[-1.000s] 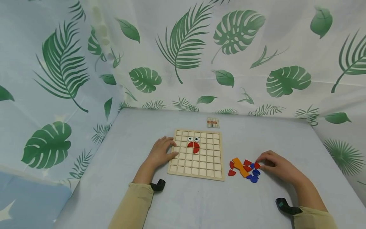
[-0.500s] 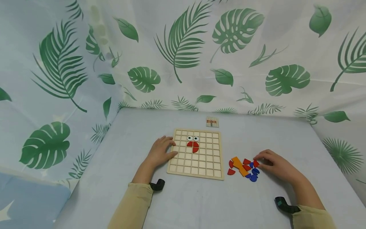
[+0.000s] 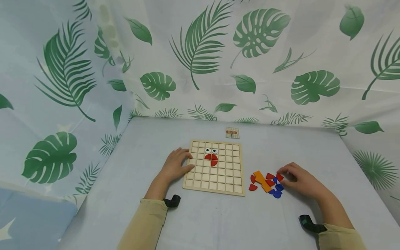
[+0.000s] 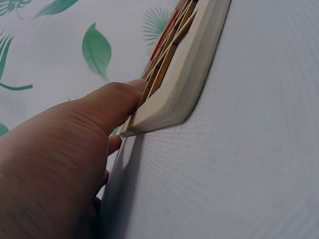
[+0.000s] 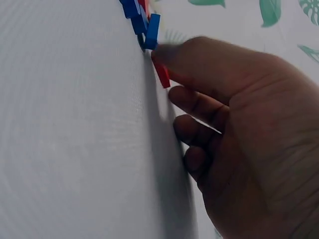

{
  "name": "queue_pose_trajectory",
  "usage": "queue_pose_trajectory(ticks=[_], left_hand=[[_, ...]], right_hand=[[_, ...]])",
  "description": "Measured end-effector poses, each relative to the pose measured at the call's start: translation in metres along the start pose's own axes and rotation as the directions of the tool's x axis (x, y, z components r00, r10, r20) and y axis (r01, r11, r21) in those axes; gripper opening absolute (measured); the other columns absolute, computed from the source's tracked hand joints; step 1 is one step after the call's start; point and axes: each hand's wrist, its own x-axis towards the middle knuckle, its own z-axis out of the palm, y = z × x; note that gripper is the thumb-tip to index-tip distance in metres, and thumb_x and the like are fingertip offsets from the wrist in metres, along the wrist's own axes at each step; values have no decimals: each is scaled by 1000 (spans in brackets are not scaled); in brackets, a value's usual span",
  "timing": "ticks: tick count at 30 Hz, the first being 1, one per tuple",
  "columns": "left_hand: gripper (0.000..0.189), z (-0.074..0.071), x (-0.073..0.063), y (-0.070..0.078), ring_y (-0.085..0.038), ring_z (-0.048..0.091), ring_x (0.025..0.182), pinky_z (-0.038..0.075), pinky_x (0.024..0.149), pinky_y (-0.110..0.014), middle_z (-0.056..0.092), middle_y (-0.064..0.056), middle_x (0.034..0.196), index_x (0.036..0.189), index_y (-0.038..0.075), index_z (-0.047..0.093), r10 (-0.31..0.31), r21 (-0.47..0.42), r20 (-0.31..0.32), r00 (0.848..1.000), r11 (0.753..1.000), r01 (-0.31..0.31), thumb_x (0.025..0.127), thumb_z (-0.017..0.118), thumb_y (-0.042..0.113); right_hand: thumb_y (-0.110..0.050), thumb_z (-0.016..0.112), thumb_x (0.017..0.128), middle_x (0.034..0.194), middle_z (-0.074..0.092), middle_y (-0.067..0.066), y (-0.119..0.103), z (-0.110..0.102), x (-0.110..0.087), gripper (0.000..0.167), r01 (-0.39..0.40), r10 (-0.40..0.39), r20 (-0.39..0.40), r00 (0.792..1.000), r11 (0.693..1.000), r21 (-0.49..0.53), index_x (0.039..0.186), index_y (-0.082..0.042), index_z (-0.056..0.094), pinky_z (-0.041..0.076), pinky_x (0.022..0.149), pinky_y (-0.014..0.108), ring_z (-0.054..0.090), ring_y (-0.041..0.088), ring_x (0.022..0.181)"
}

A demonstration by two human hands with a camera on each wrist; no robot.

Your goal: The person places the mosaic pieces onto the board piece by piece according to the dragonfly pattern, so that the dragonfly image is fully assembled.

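Observation:
My left hand [image 3: 176, 165] rests at the left edge of a square wooden grid board [image 3: 216, 188], its thumb on the rim. In the left wrist view the thumb [image 4: 119, 97] lies over the board's rim [image 4: 174, 104], with the other fingers mostly hidden beyond. On the board sit two round eye pieces [image 3: 211, 151] above red quarter-circle pieces [image 3: 214, 162]. My right hand [image 3: 301, 180] pinches a red quarter-circle piece [image 3: 280, 177] between thumb and index finger at the right of the loose pile. The right wrist view shows this red piece [image 5: 161, 74] tilted under the thumb.
Loose red pieces [image 3: 253, 187], orange pieces [image 3: 259, 177] and blue pieces [image 3: 277, 194] lie right of the board, some overlapping. A small pattern card [image 3: 232, 132] lies behind the board. Leaf-printed cloth [image 3: 200, 62] hangs behind the white tabletop [image 3: 215, 222].
My right hand has shifted very slightly left, still at the red quarter-circle piece, whose angle has changed a little. The left hand stays on the board, and the board pieces look unchanged.

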Motion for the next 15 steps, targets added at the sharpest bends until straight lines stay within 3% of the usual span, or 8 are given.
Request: queue_pose_trajectory(ticks=[6, 15], left_hand=[[32, 1, 0, -1, -33, 30, 148, 18, 126, -50, 47, -5, 151, 114, 22, 61, 6, 3, -7, 1000, 1000, -6, 92, 67, 44], [33, 1, 0, 0, -35, 31, 148, 18, 125, -51, 48, -6, 150, 114, 21, 61, 12, -5, -14, 1000, 1000, -12, 92, 68, 44]], right_hand=[[-31, 74, 89, 113, 61, 0, -3, -1, 0, 28, 11, -11, -7, 1000, 1000, -19, 115, -22, 66, 55, 92, 33, 57, 21, 105], [-21, 72, 89, 111, 64, 2, -6, -1, 0, 25, -4, 3, -21, 1000, 1000, -19, 114, -19, 68, 56, 89, 37, 57, 21, 101]])
